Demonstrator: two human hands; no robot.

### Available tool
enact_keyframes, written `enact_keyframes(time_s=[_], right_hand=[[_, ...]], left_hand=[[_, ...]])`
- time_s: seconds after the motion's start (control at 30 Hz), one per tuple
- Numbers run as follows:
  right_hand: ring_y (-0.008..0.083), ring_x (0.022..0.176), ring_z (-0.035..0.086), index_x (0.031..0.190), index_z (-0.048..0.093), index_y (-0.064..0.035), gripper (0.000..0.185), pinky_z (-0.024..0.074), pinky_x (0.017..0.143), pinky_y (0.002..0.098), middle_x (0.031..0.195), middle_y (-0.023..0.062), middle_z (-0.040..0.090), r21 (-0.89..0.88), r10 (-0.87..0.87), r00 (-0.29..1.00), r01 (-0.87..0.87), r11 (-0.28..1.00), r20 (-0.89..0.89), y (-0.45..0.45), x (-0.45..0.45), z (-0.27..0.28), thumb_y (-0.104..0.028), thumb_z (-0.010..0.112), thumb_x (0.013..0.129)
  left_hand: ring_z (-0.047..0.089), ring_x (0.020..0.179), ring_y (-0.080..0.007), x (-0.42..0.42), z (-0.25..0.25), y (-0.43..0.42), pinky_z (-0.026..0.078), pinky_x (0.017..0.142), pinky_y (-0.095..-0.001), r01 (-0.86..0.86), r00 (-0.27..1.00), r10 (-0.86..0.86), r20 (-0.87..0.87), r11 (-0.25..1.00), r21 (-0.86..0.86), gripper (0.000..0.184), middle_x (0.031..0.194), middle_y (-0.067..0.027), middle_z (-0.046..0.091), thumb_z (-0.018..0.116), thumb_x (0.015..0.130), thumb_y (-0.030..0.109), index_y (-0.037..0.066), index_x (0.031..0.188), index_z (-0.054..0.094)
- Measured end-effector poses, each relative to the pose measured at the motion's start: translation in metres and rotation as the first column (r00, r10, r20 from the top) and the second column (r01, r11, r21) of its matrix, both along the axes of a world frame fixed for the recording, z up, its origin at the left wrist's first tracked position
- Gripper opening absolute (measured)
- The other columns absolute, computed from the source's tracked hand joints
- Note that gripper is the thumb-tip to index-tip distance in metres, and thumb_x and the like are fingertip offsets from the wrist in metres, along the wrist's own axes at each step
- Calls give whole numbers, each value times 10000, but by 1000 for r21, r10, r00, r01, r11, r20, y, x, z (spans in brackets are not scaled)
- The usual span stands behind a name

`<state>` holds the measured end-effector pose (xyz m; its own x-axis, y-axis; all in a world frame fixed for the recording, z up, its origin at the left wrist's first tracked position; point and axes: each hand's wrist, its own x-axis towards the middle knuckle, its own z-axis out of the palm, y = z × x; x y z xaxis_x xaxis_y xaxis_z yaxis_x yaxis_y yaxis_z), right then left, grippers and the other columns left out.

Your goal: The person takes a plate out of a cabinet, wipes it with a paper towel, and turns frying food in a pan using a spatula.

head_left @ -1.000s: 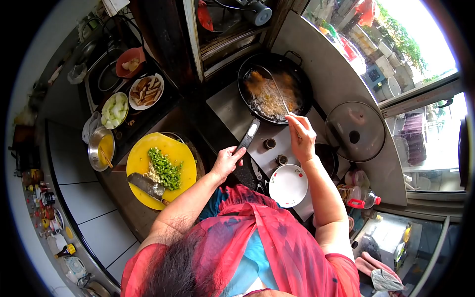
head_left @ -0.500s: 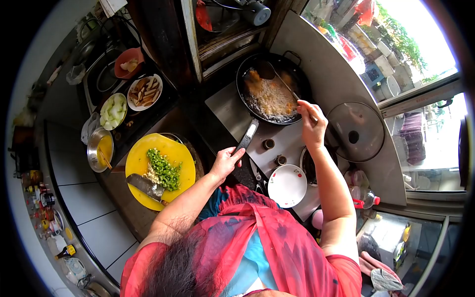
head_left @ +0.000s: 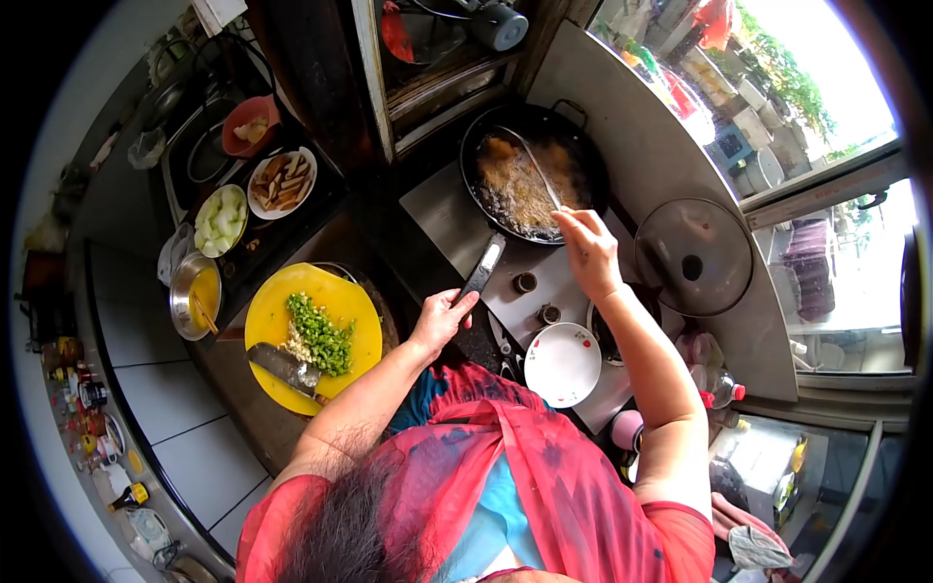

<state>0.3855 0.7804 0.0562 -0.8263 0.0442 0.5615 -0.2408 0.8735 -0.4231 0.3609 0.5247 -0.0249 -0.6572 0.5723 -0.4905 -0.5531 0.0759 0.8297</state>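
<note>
A black wok on the stove holds bubbling liquid with browned food in it. My left hand is closed round the end of the wok's handle. Over the wok's near right rim, my right hand grips a metal ladle, whose far end is down in the food. On the left, a yellow board bears chopped green vegetable, minced pale bits and a cleaver. Nearest to my hands on the near side is a white plate.
A glass lid leans on the right panel. Two small dark jars stand on the stove top. At the left are a bowl of sliced green vegetable, a plate of brown strips, a red bowl and a metal bowl.
My right hand moved right with the ladle, then back left over the wok's rim; the ladle's head went from the far side down into the food. My left hand stayed on the handle.
</note>
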Motion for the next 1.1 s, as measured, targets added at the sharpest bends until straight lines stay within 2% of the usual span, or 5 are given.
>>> enact_keyframes(time_s=[0.2, 0.37, 0.47, 0.6, 1.1], right_hand=[[265, 804, 643, 1026, 671, -68, 202, 511, 709, 310, 933, 128, 639, -181, -157, 986, 146, 973, -52, -4, -9, -11, 3, 608, 848], [150, 745, 608, 1017, 686, -56, 169, 486, 681, 247, 847, 83, 639, -368, -264, 961, 215, 905, -87, 2, -4, -8, -6, 624, 868], [138, 753, 607, 1021, 687, -51, 173, 486, 698, 243, 843, 73, 633, -417, -280, 959, 234, 878, -53, 3, 6, -5, -2, 629, 865], [124, 774, 608, 1019, 690, -43, 172, 490, 701, 233, 852, 59, 629, -556, -294, 956, 244, 794, -1, 4, 14, -7, -1, 638, 860], [193, 698, 622, 985, 686, -43, 134, 482, 625, 261, 879, 107, 641, -185, -88, 994, 100, 978, 70, -3, 2, 24, -31, 629, 865]], left_hand=[[456, 566, -37, 0, 0, 0, 355, 557, -225, -3, 1000, 3, -7, 1000, 7, 254, 630, 50, 524, 645, 901, 295, 60, 805, 631], [454, 570, -39, 0, 5, 0, 364, 564, -227, -2, 1000, 2, 3, 1000, -9, 258, 631, 53, 517, 639, 906, 290, 61, 789, 623], [290, 403, -8, 1, -12, 1, 184, 380, -199, 1, 999, 1, -42, 999, 36, 219, 601, 35, 539, 642, 895, 334, 116, 890, 626], [458, 572, -41, -1, 1, 0, 370, 568, -227, 11, 1000, -11, -6, 1000, 2, 283, 626, 51, 512, 636, 907, 302, 70, 750, 597], [438, 574, -38, -2, 1, 0, 357, 573, -229, 27, 999, -28, -23, 999, -29, 286, 605, 43, 512, 630, 911, 301, 68, 749, 600]])
